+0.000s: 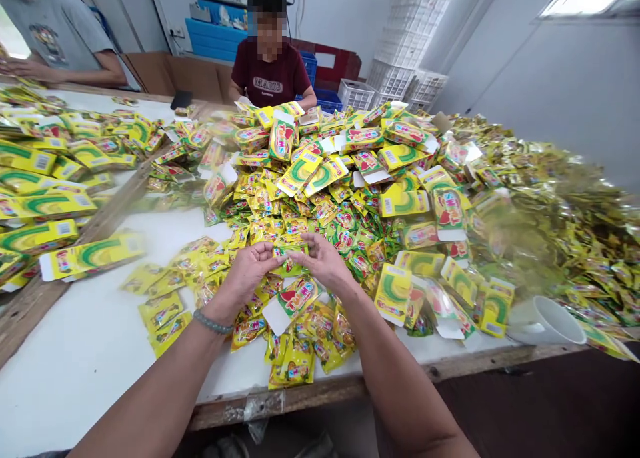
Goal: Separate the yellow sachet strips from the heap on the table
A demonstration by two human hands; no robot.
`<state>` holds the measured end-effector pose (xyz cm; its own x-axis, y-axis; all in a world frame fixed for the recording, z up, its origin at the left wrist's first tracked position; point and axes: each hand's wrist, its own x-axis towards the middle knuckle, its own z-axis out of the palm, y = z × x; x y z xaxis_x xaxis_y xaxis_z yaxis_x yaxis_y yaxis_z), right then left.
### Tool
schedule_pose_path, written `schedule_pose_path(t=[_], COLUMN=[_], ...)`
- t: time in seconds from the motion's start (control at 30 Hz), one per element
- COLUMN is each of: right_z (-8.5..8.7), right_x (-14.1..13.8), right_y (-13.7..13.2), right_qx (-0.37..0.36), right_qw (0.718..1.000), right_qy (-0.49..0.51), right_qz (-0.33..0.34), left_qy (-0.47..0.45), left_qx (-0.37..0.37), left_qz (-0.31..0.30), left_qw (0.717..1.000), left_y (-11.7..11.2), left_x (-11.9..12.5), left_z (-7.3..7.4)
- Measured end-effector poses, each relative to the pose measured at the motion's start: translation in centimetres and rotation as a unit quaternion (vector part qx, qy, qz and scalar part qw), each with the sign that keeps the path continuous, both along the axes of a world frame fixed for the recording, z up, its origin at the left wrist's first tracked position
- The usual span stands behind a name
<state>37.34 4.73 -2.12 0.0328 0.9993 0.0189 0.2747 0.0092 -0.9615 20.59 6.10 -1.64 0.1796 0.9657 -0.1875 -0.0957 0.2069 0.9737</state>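
Observation:
My left hand [247,271] and my right hand [323,261] meet over the near part of a big heap of yellow-green sachets [310,211]. Both pinch the same green and yellow sachet [289,263] by its two ends, fingers curled closed on it. A beaded bracelet [213,323] circles my left wrist. Just under my hands lies a flat yellow carton with a white flap [293,301]. More loose sachets [300,358] lie near the table's front edge.
The white table [80,358] has a wooden rim. Folded yellow cartons [45,205] are stacked at left. A white bowl [547,321] sits at right. One person in a dark red shirt [273,78] and another in grey [60,31] work at the far side. White crates [405,38] stand behind.

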Motion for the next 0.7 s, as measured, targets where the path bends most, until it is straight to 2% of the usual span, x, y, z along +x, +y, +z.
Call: schedule_pose_path(t=[0.1,0.2,0.23,0.3,0.37,0.4,0.47,0.53,0.6,0.63,0.7], right_z=[0.3,0.5,0.5,0.7,1.0,1.2,1.6,2.0,2.5,2.7,2.9], right_x=[0.3,0.8,1.0,1.2,1.4,1.4,1.5,1.8,2.0,2.1,1.9], right_y=[-0.1,0.3,0.4,0.5,0.5,0.4,0.1,-0.1,-0.3,-0.5,-0.7], right_qx=[-0.018,0.006,0.018,0.044,0.058,0.059,0.060,0.063,0.062,0.055,0.030], right_qw=[0.999,0.997,0.995,0.989,0.985,0.984,0.987,0.988,0.988,0.987,0.984], right_qy=[0.027,0.072,0.065,0.025,-0.013,-0.021,-0.009,0.032,0.099,0.134,0.173], right_qz=[0.033,-0.040,-0.078,-0.139,-0.164,-0.164,-0.152,-0.138,-0.105,-0.075,0.011], left_qy=[0.042,0.189,0.261,0.378,0.426,0.432,0.426,0.367,0.236,0.160,0.029], left_qx=[0.000,0.050,0.083,0.158,0.203,0.208,0.181,0.135,0.088,0.062,0.017], left_qz=[-0.024,-0.043,-0.059,-0.126,-0.203,-0.217,-0.173,-0.064,0.047,0.090,0.146], left_qw=[0.999,0.980,0.960,0.903,0.858,0.851,0.870,0.918,0.967,0.981,0.989], left_y=[-0.2,-1.1,-1.6,-2.7,-3.4,-3.5,-3.1,-2.0,-0.8,-0.3,0.3], left_x=[0.0,0.4,0.7,1.4,1.9,2.0,1.7,0.9,-0.2,-0.6,-1.2], left_z=[0.2,0.6,0.8,0.9,0.8,0.8,0.7,0.8,1.2,1.4,1.8])
